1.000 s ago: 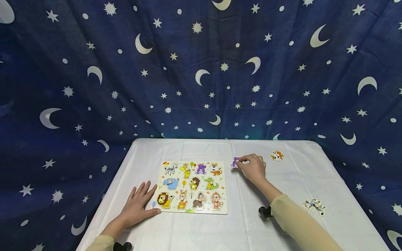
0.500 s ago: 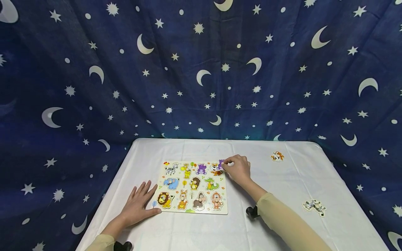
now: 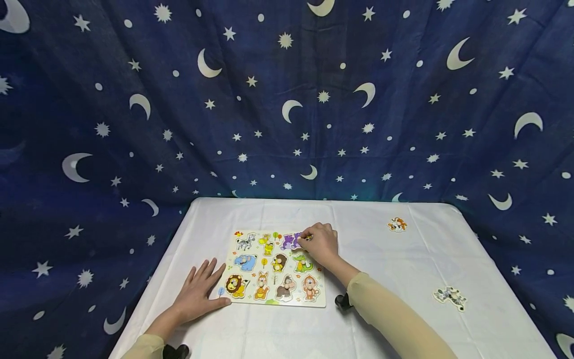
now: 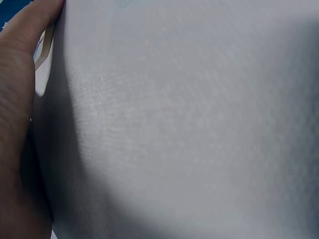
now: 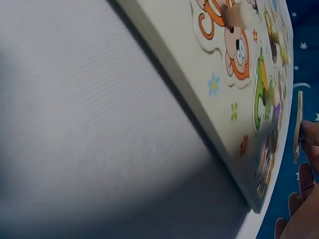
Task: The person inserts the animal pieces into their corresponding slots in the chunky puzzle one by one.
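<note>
A wooden animal peg puzzle board (image 3: 297, 302) lies on the white-covered table. My left hand (image 3: 197, 290) rests with fingers spread beside its left edge, the thumb touching the near-left corner. Over the board's top row, my right hand (image 3: 322, 243) pinches a purple hippo puzzle piece (image 3: 294, 241). That piece overlaps the purple hippo spot on the board and partly hides it; the hand covers most of the tiger. In the right wrist view the held piece (image 5: 297, 129) appears edge-on, raised off the board. Wooden knobs stand on the monkey (image 5: 238, 55) and the crocodile (image 5: 259, 94).
An orange-and-white animal piece (image 3: 397, 225) lies at the back right of the table. Nearer the right side is a zebra piece (image 3: 450, 298). A dark blue cloth (image 3: 269, 99) with moons and stars hangs behind the table.
My right hand has carried the purple hippo piece leftward, from the table right of the board to above the top row. The left hand stays where it was.
</note>
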Available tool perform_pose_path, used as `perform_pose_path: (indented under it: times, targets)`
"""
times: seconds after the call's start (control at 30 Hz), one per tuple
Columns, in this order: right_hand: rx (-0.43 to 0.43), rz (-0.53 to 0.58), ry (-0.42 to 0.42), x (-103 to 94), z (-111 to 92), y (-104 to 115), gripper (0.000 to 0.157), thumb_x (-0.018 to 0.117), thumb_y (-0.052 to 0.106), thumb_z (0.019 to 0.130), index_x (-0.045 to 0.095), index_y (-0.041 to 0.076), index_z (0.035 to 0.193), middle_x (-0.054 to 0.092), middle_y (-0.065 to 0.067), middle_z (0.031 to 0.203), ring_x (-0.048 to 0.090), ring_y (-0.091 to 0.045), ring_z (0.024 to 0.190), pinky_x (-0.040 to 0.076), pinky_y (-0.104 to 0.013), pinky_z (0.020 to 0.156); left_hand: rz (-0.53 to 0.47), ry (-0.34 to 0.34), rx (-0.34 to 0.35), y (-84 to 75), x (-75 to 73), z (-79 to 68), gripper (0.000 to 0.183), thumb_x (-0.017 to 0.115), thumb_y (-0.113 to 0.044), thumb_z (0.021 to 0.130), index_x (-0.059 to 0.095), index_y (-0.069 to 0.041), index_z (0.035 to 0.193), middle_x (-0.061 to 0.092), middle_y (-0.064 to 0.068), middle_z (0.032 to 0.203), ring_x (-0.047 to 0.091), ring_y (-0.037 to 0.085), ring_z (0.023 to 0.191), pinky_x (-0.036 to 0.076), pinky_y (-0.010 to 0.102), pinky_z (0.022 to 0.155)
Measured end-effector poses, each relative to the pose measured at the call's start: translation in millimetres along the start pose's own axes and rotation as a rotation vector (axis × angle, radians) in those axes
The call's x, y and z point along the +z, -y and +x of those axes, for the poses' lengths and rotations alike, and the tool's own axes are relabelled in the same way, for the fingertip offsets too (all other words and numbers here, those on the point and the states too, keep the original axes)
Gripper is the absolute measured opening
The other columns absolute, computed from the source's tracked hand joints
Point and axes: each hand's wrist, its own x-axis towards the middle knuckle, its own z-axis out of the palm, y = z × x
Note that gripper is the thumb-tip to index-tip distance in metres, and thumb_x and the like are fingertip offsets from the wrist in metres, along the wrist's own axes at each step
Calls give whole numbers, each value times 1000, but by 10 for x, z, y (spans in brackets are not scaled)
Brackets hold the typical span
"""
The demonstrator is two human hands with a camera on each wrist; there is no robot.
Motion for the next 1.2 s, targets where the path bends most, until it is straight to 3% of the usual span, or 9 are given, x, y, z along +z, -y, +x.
perform_pose_path:
  times: [1.2]
  targets:
    - [0,-95,58,289,112,197,11,79,39,86,80,28,83,61,10,88,50,-19,93,41,-44,88,7,10,-7,35,28,9,104,68,-76,79,37,-19,161,21,13,169,11,38,155,0,61,123]
